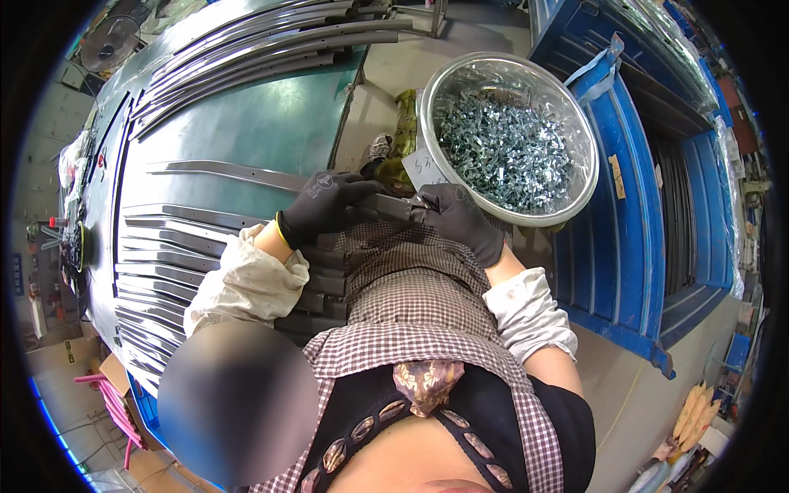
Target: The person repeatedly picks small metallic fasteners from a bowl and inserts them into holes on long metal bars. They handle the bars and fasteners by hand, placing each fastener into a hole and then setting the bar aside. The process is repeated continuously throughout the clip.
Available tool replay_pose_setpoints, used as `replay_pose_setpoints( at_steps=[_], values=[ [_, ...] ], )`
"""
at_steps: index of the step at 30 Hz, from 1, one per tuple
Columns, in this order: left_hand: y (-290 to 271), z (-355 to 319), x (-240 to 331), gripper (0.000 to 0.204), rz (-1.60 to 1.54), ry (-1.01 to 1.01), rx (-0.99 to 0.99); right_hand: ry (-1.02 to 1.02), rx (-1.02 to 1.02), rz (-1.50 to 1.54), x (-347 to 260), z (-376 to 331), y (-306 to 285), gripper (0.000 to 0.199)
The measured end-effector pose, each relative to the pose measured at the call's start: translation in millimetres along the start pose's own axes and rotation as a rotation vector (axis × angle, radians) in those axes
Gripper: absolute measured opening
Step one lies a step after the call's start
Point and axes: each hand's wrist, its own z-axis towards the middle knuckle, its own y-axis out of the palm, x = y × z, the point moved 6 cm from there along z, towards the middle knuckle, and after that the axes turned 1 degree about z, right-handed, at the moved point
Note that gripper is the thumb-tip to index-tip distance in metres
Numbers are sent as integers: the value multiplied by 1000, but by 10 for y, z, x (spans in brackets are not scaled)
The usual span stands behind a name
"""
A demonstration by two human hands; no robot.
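Observation:
A long dark metal strip [230,171] reaches from over the green table to my lap. My left hand [325,207], in a black glove, is closed around it near its right end. My right hand [460,220], gloved the same way, pinches that end between thumb and fingers. Whether a small part sits in its fingertips is hidden. Just beyond my right hand stands a round clear-walled tub [593,156] heaped with small shiny metal clips [505,152]. Beside my left forearm, many similar strips [168,267] lie side by side on the table.
More dark strips [271,37] are stacked on the far part of the green table [271,123]. A blue metal crate [612,205] holding long dark pieces stands at right. A white paper tag [423,170] hangs by the tub. Camouflage cloth [404,123] and a shoe [380,146] show beyond my hands.

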Motion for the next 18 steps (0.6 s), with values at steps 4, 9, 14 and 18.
replay_pose_setpoints(
  at_steps=[4,9,14,18],
  values=[
    [4,-4,-42,42,-6,6,21,-73,191,-291,-34,-132,-51,20],
    [23,-10,-60,43,9,-1,16,72,124,-378,12,-543,-134,25],
    [11,-15,-37,42,-1,19,34,-56,173,-463,-66,-577,-39,24],
    [6,-34,-35,42,10,33,29,-4,72,-505,-56,-467,12,28]
  ],
)
